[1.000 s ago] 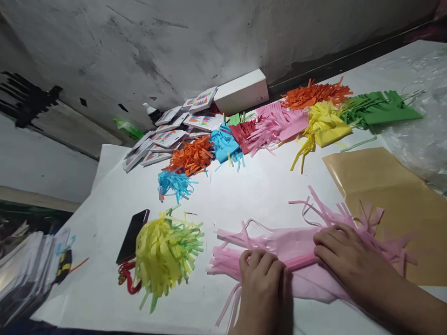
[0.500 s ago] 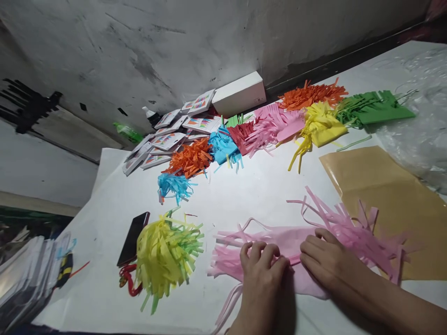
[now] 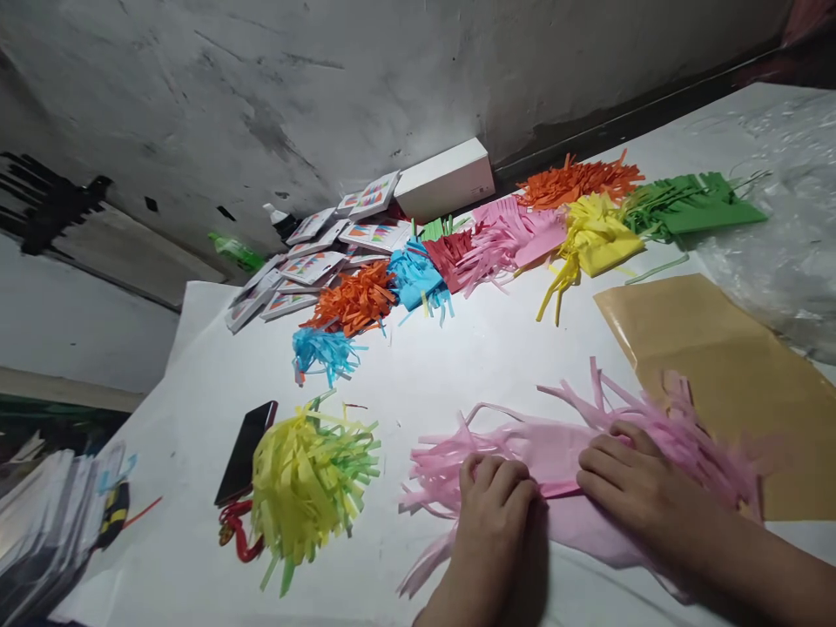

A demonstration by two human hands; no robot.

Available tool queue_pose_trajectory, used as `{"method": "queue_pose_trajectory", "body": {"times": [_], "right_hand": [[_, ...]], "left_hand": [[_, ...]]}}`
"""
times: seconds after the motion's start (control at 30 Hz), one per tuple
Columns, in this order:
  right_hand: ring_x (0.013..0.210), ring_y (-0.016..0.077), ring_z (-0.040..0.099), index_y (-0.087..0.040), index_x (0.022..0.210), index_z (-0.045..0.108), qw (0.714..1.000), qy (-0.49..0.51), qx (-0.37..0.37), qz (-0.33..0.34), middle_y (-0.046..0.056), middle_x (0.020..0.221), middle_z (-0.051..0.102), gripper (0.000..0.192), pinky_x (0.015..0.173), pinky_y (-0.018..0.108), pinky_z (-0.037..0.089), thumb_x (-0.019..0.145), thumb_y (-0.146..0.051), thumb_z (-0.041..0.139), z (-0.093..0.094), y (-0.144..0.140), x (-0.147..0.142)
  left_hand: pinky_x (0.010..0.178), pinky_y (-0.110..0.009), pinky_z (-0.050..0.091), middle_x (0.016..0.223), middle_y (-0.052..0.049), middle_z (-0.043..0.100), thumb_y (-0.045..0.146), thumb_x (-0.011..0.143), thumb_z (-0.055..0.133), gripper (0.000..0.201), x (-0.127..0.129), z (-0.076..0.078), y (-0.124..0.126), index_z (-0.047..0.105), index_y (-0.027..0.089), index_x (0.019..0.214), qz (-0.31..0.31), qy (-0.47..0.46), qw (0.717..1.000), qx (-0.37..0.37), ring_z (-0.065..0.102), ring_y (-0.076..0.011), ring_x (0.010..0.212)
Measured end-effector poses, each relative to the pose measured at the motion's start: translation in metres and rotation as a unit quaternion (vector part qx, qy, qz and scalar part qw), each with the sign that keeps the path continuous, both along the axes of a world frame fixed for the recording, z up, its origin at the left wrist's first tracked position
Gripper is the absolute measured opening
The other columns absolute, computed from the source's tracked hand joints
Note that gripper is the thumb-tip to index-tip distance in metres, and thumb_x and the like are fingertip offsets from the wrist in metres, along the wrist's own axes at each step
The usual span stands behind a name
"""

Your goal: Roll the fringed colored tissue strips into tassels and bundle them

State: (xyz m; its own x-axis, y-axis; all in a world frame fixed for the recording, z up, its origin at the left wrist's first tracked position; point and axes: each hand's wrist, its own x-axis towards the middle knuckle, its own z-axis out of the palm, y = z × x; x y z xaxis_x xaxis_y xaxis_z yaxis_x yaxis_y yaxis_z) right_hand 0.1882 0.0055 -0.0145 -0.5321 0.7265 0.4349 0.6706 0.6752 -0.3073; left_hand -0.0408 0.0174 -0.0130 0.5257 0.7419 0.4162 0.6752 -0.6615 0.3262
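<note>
Pink fringed tissue paper lies across the white table sheet, with loose strips fanning out at both ends and a plain band in the middle. My left hand presses on its left part, fingers curled onto the paper. On the right part, my right hand also has its fingers closed on the paper. Between the hands runs a narrow, darker pink fold. To the left rests a yellow and green tissue tassel bundle, beside a dark phone and a red cord.
Coloured fringed bundles run along the back, including orange, blue and yellow. Behind them are printed packets and a white box. Brown paper and clear plastic lie at right.
My right hand has shifted slightly right along the pink paper, widening the gap between my hands. The strips at both ends have moved, and the lower paper edge extends further right.
</note>
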Motion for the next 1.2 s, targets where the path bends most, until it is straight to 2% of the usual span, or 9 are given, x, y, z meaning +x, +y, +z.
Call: {"method": "queue_pose_trajectory", "body": {"times": [0.17,0.4,0.53,0.63,0.7,0.8,0.93,1.07,1.2], "right_hand": [[0.082,0.0201,0.054,-0.02,0.087,0.061,0.996,0.078,-0.038,-0.002,0.002,0.085,0.062,0.021,0.094,0.043,0.031,0.091,-0.007,0.045,0.003,-0.003,0.008],[0.09,0.022,0.056,-0.017,0.098,0.066,0.995,0.098,0.032,-0.003,0.005,0.088,0.066,0.034,0.1,0.044,0.031,0.1,-0.007,0.034,0.003,-0.008,0.001],[0.088,0.0214,0.056,-0.017,0.091,0.065,0.997,0.048,0.061,0.023,0.004,0.085,0.066,0.033,0.102,0.043,0.031,0.101,-0.005,0.035,0.003,-0.007,0.0],[0.088,0.0213,0.056,-0.018,0.09,0.064,0.999,0.039,0.006,0.023,0.004,0.087,0.065,0.032,0.103,0.043,0.03,0.098,-0.004,0.036,0.001,-0.008,0.005],[0.092,0.0216,0.056,-0.019,0.094,0.065,0.999,0.046,-0.017,0.009,0.004,0.093,0.065,0.031,0.107,0.044,0.028,0.094,-0.002,0.038,-0.001,-0.01,0.011],[0.1,0.0227,0.057,-0.02,0.096,0.065,0.998,0.043,-0.002,-0.039,0.005,0.102,0.066,0.032,0.112,0.047,0.025,0.088,0.001,0.041,-0.006,-0.014,0.017],[0.099,0.0253,0.058,-0.02,0.087,0.064,0.995,-0.005,-0.001,-0.103,0.005,0.1,0.067,0.03,0.11,0.052,0.028,0.08,0.003,0.045,-0.008,-0.015,0.014],[0.091,0.029,0.058,-0.02,0.075,0.063,0.987,-0.042,-0.012,-0.156,0.006,0.088,0.066,0.019,0.101,0.054,0.034,0.078,-0.004,0.052,0.001,-0.008,0.003],[0.084,0.0283,0.056,-0.02,0.071,0.062,0.985,-0.028,-0.02,-0.169,0.006,0.083,0.064,0.02,0.097,0.054,0.034,0.074,-0.002,0.053,0.009,-0.002,-0.003]], "left_hand": [[0.099,-0.042,0.037,0.098,0.001,0.074,0.014,0.096,0.065,0.011,0.0,0.006,0.003,0.068,0.024,0.095,-0.036,0.059,0.997,-0.017,0.06,-0.0191,0.095],[0.111,-0.046,0.03,0.101,-0.001,0.072,0.018,0.099,0.06,0.009,0.006,0.024,-0.003,0.067,0.022,0.094,-0.025,0.015,0.999,-0.026,0.059,-0.0206,0.101],[0.115,-0.046,0.027,0.094,-0.001,0.072,0.016,0.102,0.055,0.016,0.013,0.017,-0.003,0.066,0.021,0.091,-0.037,0.028,0.999,0.01,0.059,-0.0199,0.099],[0.116,-0.045,0.025,0.09,0.001,0.072,0.018,0.102,0.056,0.016,0.015,0.008,-0.003,0.066,0.021,0.09,-0.041,0.05,0.998,0.028,0.06,-0.0189,0.094],[0.115,-0.045,0.024,0.09,0.001,0.072,0.019,0.102,0.056,0.016,0.015,0.004,-0.004,0.066,0.02,0.09,-0.042,0.053,0.997,0.041,0.06,-0.0191,0.092],[0.111,-0.045,0.027,0.091,0.001,0.072,0.016,0.1,0.057,0.013,0.015,0.003,-0.007,0.065,0.02,0.091,-0.035,0.061,0.997,0.03,0.06,-0.0195,0.092],[0.103,-0.048,0.031,0.097,-0.001,0.071,0.008,0.09,0.065,0.014,0.021,0.012,-0.009,0.063,0.021,0.089,0.006,0.077,0.995,-0.068,0.059,-0.0224,0.094],[0.092,-0.051,0.037,0.091,-0.002,0.067,0.01,0.086,0.065,0.011,0.029,0.024,-0.004,0.063,0.02,0.081,0.055,0.105,0.983,-0.138,0.057,-0.0248,0.091],[0.092,-0.05,0.037,0.091,-0.002,0.067,0.009,0.084,0.069,0.013,0.033,0.027,0.002,0.064,0.02,0.079,0.066,0.172,0.979,-0.093,0.057,-0.0241,0.088]]}}
